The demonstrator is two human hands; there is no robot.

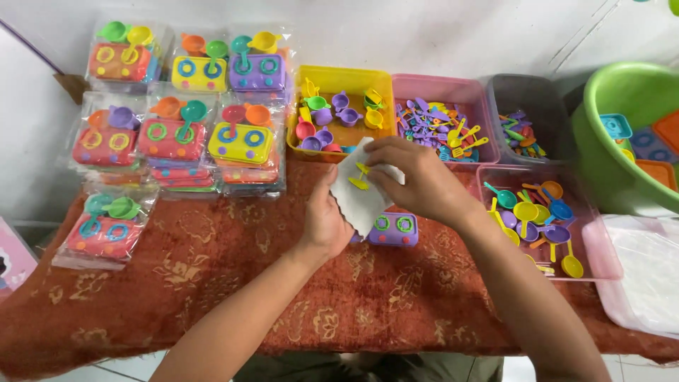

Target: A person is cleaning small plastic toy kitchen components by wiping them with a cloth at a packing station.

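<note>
At centre frame, I am cupping my left hand (pixel 327 223) around a clear plastic bag (pixel 357 194) above the purple toy stove (pixel 391 230) while my right hand (pixel 414 177) is pinching small yellow plastic utensils (pixel 361 177) into its mouth, best kept wide; its contents are staying hard to make out.

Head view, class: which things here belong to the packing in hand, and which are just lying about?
In hand:
left hand
right hand
clear plastic bag
yellow utensil inside it
purple toy stove

Lying about:
packed toy sets
yellow bin of cups
green basin
</note>
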